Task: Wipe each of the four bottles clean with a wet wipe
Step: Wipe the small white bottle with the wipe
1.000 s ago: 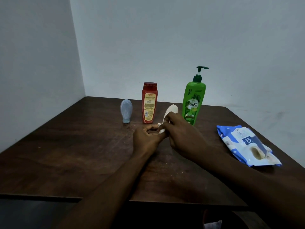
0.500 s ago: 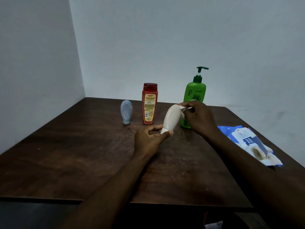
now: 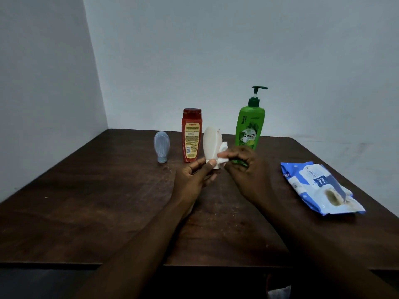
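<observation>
Left hand [image 3: 192, 180] curled round cap end of white bottle [image 3: 212, 143], holding it upright, cap down, above wooden table [image 3: 108, 190]. Right hand [image 3: 246, 169] pinches crumpled wet wipe [image 3: 222, 154] against bottle's lower right side. Bottle smooth, oval, opaque. Behind: pale blue bottle [image 3: 161, 146], red bottle [image 3: 191, 134], green pump bottle [image 3: 249, 130], all standing. Glossy wipes pack [image 3: 319, 186] at right, flap seemingly open, contents unclear. Half second earlier bottle leaned right, wipe at its top.

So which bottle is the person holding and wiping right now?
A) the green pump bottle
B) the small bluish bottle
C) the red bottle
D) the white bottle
D: the left hand grips the white bottle at its lower end while the right hand pinches a wet wipe against its side.
</observation>
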The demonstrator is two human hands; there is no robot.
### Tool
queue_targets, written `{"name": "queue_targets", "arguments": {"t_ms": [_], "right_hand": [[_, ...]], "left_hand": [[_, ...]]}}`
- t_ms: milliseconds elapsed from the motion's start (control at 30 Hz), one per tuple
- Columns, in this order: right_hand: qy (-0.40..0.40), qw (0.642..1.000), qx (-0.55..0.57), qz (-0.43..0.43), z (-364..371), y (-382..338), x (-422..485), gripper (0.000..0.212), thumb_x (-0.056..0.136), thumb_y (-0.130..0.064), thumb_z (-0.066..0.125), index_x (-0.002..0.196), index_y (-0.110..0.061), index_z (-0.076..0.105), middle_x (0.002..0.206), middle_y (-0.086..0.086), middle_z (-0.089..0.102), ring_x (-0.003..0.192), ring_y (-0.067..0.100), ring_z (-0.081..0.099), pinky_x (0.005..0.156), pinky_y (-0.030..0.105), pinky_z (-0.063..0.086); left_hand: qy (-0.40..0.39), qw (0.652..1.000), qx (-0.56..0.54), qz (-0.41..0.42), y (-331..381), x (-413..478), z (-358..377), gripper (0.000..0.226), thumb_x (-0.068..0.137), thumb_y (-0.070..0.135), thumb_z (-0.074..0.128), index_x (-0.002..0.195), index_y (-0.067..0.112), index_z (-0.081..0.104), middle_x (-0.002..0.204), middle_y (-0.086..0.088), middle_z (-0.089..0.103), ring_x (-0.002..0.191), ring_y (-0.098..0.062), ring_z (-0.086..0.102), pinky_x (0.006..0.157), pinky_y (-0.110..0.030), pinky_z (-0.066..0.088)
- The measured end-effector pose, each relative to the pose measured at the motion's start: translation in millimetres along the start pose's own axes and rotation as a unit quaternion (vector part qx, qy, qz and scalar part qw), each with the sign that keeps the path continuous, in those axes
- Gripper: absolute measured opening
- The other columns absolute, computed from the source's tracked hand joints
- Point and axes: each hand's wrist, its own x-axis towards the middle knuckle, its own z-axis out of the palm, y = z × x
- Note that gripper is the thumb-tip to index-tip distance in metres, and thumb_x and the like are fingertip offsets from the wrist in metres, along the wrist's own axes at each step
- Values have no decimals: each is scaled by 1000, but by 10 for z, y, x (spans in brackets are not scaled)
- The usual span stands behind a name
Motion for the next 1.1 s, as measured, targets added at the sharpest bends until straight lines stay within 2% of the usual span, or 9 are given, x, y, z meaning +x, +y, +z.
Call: {"name": "queue_targets", "arguments": {"t_ms": [67, 233, 333, 467, 633, 767, 900, 1033, 1100], "right_hand": [[-18, 999, -37, -16, 6, 5, -98, 27, 83, 3, 70, 106, -10, 75, 106, -1, 65, 99, 7, 64, 83, 16, 52], [-17, 996, -55, -61, -78, -33, -105, 29, 82, 2, 72, 107, -13, 74, 105, -4, 67, 98, 4, 64, 83, 13, 51], [-2, 998, -52, -47, -75, -35, -36, 35, 85, 4, 68, 116, -12, 70, 109, 1, 65, 101, 6, 63, 83, 19, 55], [23, 999, -17, -37, -108, -70, 185, 34, 89, 4, 62, 115, -14, 71, 112, 2, 62, 103, 1, 61, 79, 10, 51], [19, 1000, -12, -7, -117, -135, 515, 24, 90, -3, 64, 107, -16, 76, 106, -6, 70, 93, -4, 63, 77, 13, 52], [27, 1000, -8, -7, -62, -178, 592, 22, 88, -3, 67, 102, -17, 77, 100, -7, 73, 89, -5, 65, 75, 8, 50], [33, 997, -52, -56, -38, -234, 538, 21, 88, 0, 67, 101, -12, 77, 100, -2, 73, 89, -5, 62, 75, 6, 47], [18, 990, -83, -112, -31, -271, 330, 25, 85, 9, 64, 98, -8, 77, 102, 3, 71, 96, 7, 64, 84, 17, 51], [-2, 987, -97, -130, -15, -281, 164, 29, 82, 11, 64, 98, -8, 78, 104, 3, 72, 98, 7, 63, 89, 14, 48]], "left_hand": [[-4, 1000, -13, 2, 16, 1, -2, 52, 88, 14, 73, 138, 9, 58, 116, -6, 76, 103, -22, 74, 82, -30, 62], [-56, 998, -13, 20, 14, -19, 43, 65, 88, 20, 70, 147, 30, 46, 109, 5, 78, 107, -24, 73, 84, -34, 62], [-82, 997, -15, 1, 18, -27, 54, 59, 94, 17, 63, 149, 30, 44, 120, 1, 74, 107, -26, 73, 88, -37, 61], [-122, 991, -24, -40, 15, -45, 80, 42, 101, 18, 50, 141, 31, 49, 112, -9, 74, 90, -23, 74, 81, -35, 61], [-134, 985, -75, -80, -5, -48, 95, 43, 105, 18, 32, 147, 10, 41, 88, -13, 72, 76, -23, 65, 91, -49, 56], [-122, 983, -102, -93, 27, -52, 85, 48, 105, 19, 30, 148, -2, 36, 82, -13, 69, 69, -21, 61, 88, -47, 58], [-119, 982, -114, -95, 34, -45, 75, 45, 106, 19, 29, 144, -2, 41, 79, -13, 69, 67, -19, 60, 80, -41, 60], [-120, 981, -120, -93, 21, -41, 72, 42, 106, 19, 28, 133, -1, 52, 85, -14, 71, 73, -20, 63, 85, -42, 56], [-113, 981, -133, -81, 18, -34, 68, 40, 106, 19, 29, 123, 4, 61, 94, -14, 73, 81, -23, 63, 86, -43, 55]]}}
